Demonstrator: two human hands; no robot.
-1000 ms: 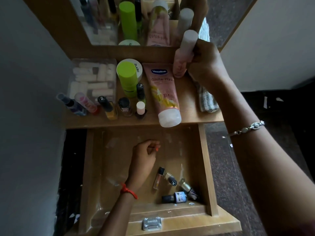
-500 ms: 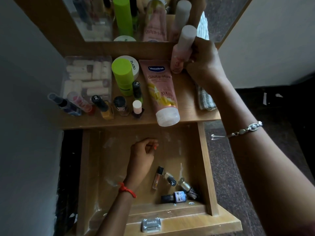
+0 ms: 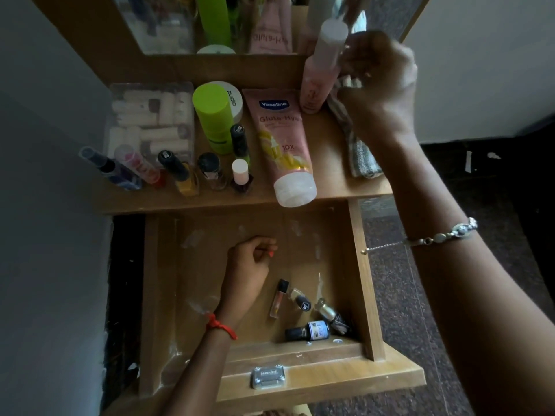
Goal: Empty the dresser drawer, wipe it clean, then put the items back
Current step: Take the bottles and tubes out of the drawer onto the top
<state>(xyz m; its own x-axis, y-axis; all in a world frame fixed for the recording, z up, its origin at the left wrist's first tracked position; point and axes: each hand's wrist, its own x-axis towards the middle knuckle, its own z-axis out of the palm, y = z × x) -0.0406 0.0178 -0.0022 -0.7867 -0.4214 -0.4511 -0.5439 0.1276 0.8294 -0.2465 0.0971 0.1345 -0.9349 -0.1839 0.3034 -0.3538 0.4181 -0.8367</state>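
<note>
- The drawer (image 3: 365,283) is pulled out under the dresser top (image 3: 330,187) and is my landmark; most of its floor is bare, so I judge I am late in the emptying step, with wiping not yet begun.
- Above the drawer's back edge, on the dresser top, lies the Vaseline tube (image 3: 280,145), cap toward the drawer, beside a green-capped bottle (image 3: 213,115) and a row of small polish bottles (image 3: 180,172).
- Above the drawer's right rear corner, my right hand (image 3: 381,85) is at the pink bottle with the white cap (image 3: 318,73), which stands upright by the mirror – my fingers curl beside it, but I cannot tell whether they clamp it or merely touch it.
- A folded checked cloth (image 3: 360,157) lies under that wrist, above the drawer's right wall.
- Inside the drawer, near its middle, my left hand (image 3: 249,262) is curled closed on the floor; whether it pinches something small I cannot tell.
- In the drawer's front right corner four little bottles remain – one dark-capped bottle (image 3: 307,331) lies against the front wall.
- Next, I think, I must lift those four out, then take the cloth.
</note>
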